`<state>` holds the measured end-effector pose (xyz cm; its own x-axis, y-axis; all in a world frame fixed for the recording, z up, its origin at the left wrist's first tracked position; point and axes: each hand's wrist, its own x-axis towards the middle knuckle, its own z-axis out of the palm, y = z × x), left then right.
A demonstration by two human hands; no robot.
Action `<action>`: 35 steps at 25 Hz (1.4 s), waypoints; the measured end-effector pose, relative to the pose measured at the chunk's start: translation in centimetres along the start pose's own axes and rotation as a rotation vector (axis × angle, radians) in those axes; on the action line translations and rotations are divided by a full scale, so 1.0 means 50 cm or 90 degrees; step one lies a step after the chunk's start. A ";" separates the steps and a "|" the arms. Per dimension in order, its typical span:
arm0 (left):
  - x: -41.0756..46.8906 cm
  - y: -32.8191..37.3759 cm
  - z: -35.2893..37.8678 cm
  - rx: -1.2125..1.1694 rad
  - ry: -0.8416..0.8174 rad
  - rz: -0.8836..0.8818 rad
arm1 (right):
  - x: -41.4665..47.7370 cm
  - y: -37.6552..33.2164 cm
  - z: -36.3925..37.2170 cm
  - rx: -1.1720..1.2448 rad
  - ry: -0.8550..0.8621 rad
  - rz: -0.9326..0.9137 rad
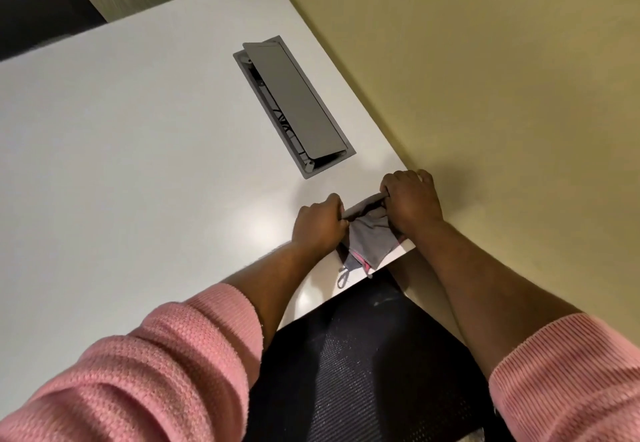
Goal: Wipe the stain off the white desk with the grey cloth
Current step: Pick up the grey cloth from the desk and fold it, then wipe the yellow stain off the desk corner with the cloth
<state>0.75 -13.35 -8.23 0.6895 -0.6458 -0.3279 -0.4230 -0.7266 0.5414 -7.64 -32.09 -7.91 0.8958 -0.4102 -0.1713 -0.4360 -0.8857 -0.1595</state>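
— Where was the grey cloth (372, 237) when you looked over?

— Bunched up at the corner of the white desk (138, 164), right between the two hands. The left hand (320, 225) had its fingers curled tight, pinching one end of the upper edge; the right hand (410, 199) was closed on the other end, so that edge was stretched in a short line between them. The rest of the cloth drooped down from the knuckles toward the person, and a bit of it hung over the desk's near edge, with pink trim and a small loop showing at the bottom.

— Were the hands flat on the desk?

— No, both were fisted around the fabric, knuckles up. The right one sat close to the yellowish wall (485, 78), just beside the desk's corner. Pink sleeves (156, 365) were pushed up on both forearms.

— Anything else on the desk?

— Beyond the hands, well apart from them, there was a grey cable hatch (294, 106) set into the top, its lid tilted partly open with wires showing in the gap. Below the hands, under the desk edge, I saw a dark mesh chair seat (363, 355).

— And the stain?

— I couldn't make one out; only a glare spot just left of the left hand.
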 end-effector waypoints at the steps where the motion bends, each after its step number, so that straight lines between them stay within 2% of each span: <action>1: -0.015 -0.009 -0.014 -0.014 0.005 0.004 | -0.008 -0.010 -0.010 0.004 0.019 -0.007; 10: -0.220 -0.134 -0.183 -0.093 0.069 0.010 | -0.128 -0.233 -0.085 -0.026 0.097 -0.024; 14: -0.352 -0.240 -0.278 -0.082 0.125 0.061 | -0.221 -0.396 -0.109 0.028 0.150 -0.054; 22: -0.648 -0.487 -0.443 -0.040 0.279 0.086 | -0.420 -0.768 -0.104 0.072 0.231 -0.077; 30: -0.965 -0.767 -0.491 0.006 0.310 0.013 | -0.623 -1.091 -0.007 0.147 0.205 -0.158; 35: -1.123 -0.882 -0.457 0.007 0.332 -0.050 | -0.693 -1.205 0.061 0.142 0.094 -0.226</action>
<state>-5.85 60.32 4.00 0.9191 -0.3888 0.0631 -0.3627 -0.7727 0.5210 -12.68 36.15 4.68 0.9890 -0.1304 0.0702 -0.0929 -0.9152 -0.3921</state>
